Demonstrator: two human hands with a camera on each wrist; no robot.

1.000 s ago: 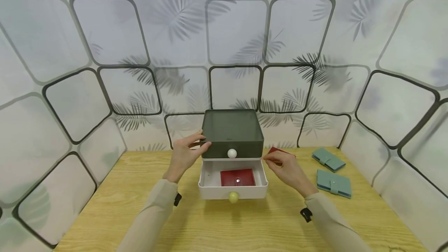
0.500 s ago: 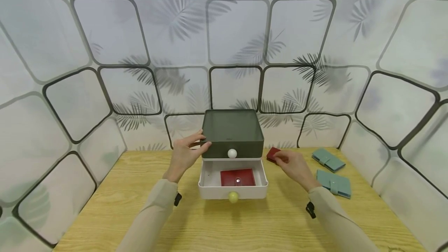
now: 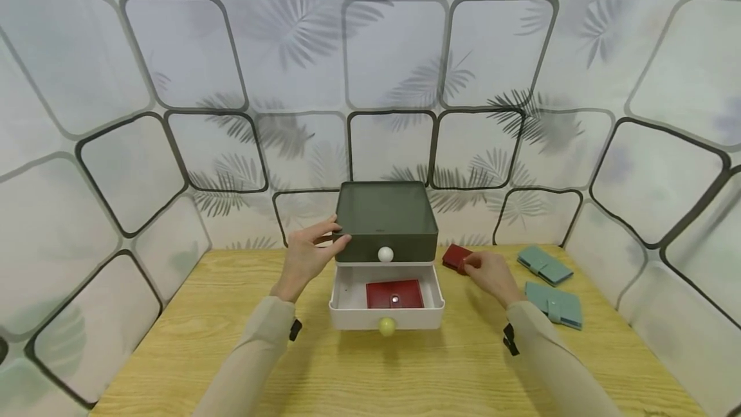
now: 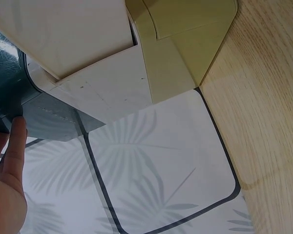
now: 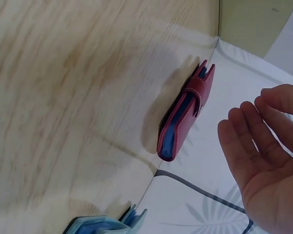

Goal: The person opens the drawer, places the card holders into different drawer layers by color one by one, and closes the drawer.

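My left hand [image 3: 303, 259] rests on the left front corner of the dark green upper section [image 3: 382, 211] of a small drawer cabinet, thumb at the front and fingers along the side. In the left wrist view its fingers [image 4: 15, 151] touch the dark side wall. Below, the white drawer [image 3: 417, 319] with a yellow-green knob [image 3: 386, 326] is pulled out, and a red snap wallet [image 3: 393, 294] lies in it. Right of the cabinet, a second red wallet [image 3: 454, 256] lies on the table. My right hand [image 5: 276, 156] hovers beside this wallet, fingers relaxed, holding nothing.
Two light green wallets [image 3: 544, 264] [image 3: 552, 303] lie farther right on the wooden table [image 3: 370, 378]. A white knob [image 3: 384, 254] sticks out of the upper section's front. Patterned cloth walls [image 3: 393, 50] stand behind and at both sides.
My right hand has moved right, away from the cabinet's side, uncovering more of the red wallet on the table. My left hand and the open drawer have stayed put.
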